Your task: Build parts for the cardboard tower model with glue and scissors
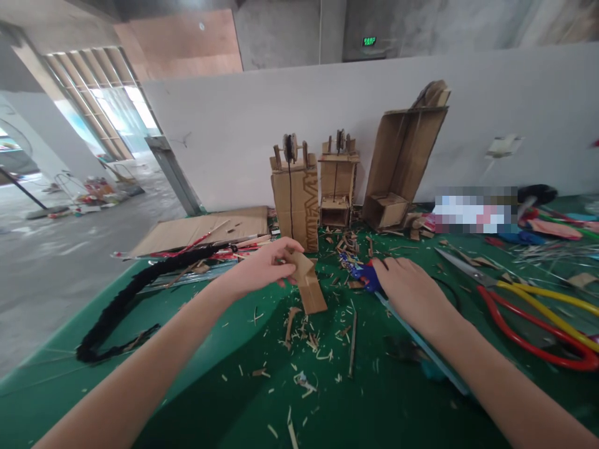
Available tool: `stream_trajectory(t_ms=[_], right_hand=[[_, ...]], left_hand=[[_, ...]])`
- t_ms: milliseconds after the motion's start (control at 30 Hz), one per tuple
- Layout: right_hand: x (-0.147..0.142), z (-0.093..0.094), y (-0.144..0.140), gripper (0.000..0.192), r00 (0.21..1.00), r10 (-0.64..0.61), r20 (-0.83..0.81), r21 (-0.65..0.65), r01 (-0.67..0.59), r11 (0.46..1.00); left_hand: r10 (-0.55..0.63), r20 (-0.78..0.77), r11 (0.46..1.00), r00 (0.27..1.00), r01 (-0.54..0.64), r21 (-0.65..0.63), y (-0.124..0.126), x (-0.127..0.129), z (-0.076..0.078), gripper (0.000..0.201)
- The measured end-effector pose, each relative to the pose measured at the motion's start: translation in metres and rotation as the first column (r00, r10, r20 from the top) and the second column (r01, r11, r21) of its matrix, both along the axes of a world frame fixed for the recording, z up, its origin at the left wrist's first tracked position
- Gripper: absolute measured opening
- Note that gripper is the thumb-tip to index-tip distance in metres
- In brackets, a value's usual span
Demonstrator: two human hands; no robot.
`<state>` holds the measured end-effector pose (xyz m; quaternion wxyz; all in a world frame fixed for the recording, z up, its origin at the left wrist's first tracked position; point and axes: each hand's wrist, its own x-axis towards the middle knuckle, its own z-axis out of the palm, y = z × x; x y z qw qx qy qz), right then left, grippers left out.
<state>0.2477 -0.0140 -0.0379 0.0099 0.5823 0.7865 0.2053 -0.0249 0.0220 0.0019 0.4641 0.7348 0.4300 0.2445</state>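
Black cord (126,299): lies in a loose curve on the green table (196,374) at far left; looks soft and limp, untouched.
Flat cardboard sheet (206,229): rests on the table behind the cord, with thin red and pale sticks along its near edge.
Left hand (264,269): fingers closed in a pinch on the upper end of the folded cardboard strip.
Folded cardboard strip (309,284): held tilted just above the table, near its centre, lower end close to the scraps; judged light, fairly stiff along its panels but ready to bend at the crease, easily crushed. Best gripped across a flat panel near the fold, as the left hand does.
Cardboard scraps (304,340): shavings and slivers scattered under and around the strip.
Cardboard towers (296,193): two upright box models and a taller open box stand against the white wall, well apart from both hands.
Right hand (412,288): palm down, fingers curled over the blue-handled tool; closed on it, though the grip itself is hidden.
Blue-handled tool (367,274): blue end shows beyond the knuckles; a pale blue straight strip runs beneath the forearm.
Red-and-yellow scissors (528,312): lie flat at right, untouched.
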Motion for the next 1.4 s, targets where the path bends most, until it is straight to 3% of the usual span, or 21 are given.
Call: stream_trajectory(t_ms=[100,233,333,467,533,633,700,733,900,1400], right_hand=[[0.004,-0.001,0.004,0.051,1.0,-0.001,-0.013,0.018,0.001,1.0],[0.002,0.001,0.005,0.062,0.998,0.046,-0.052,0.016,-0.045,0.999],[-0.001,0.008,0.006,0.05,0.995,0.058,-0.085,0.065,-0.052,0.997],[-0.002,0.019,0.005,0.048,0.948,0.16,-0.275,0.175,-0.115,0.978],[-0.004,0.022,0.003,0.051,0.863,0.207,-0.461,0.166,-0.146,0.975],[-0.015,0.023,-0.005,0.045,0.615,0.237,-0.752,0.092,-0.258,0.962],[-0.025,0.022,-0.011,0.033,0.486,0.2,-0.851,0.053,-0.299,0.953],[-0.031,0.02,-0.013,0.025,0.462,0.183,-0.868,0.035,-0.31,0.95],[-0.043,0.015,-0.017,0.018,0.509,0.161,-0.845,-0.003,-0.307,0.952],[-0.043,0.007,-0.015,0.017,0.532,0.157,-0.832,-0.02,-0.311,0.95]], left_hand=[[0.15,0.267,0.988,0.952,-0.136,-0.07,0.006,-0.002,-0.002,0.033],[0.389,0.536,0.921,0.749,-0.314,-0.23,0.012,-0.002,-0.002,0.035],[0.443,0.608,0.894,0.659,-0.277,-0.352,0.013,0.0,-0.002,0.029],[0.469,0.631,0.874,0.618,-0.222,-0.433,0.013,0.001,-0.003,0.023],[0.484,0.632,0.862,0.605,-0.207,-0.462,0.012,0.0,-0.004,0.019],[0.462,0.654,0.861,0.599,-0.127,-0.492,0.011,0.002,-0.005,0.014],[0.432,0.672,0.866,0.601,-0.067,-0.496,0.009,0.003,-0.005,0.012],[0.416,0.678,0.868,0.606,-0.044,-0.494,0.009,0.004,-0.005,0.012],[0.375,0.675,0.87,0.635,0.011,-0.493,0.005,0.008,-0.007,0.009],[0.331,0.636,0.886,0.697,0.002,-0.464,0.001,0.009,-0.005,0.008]])
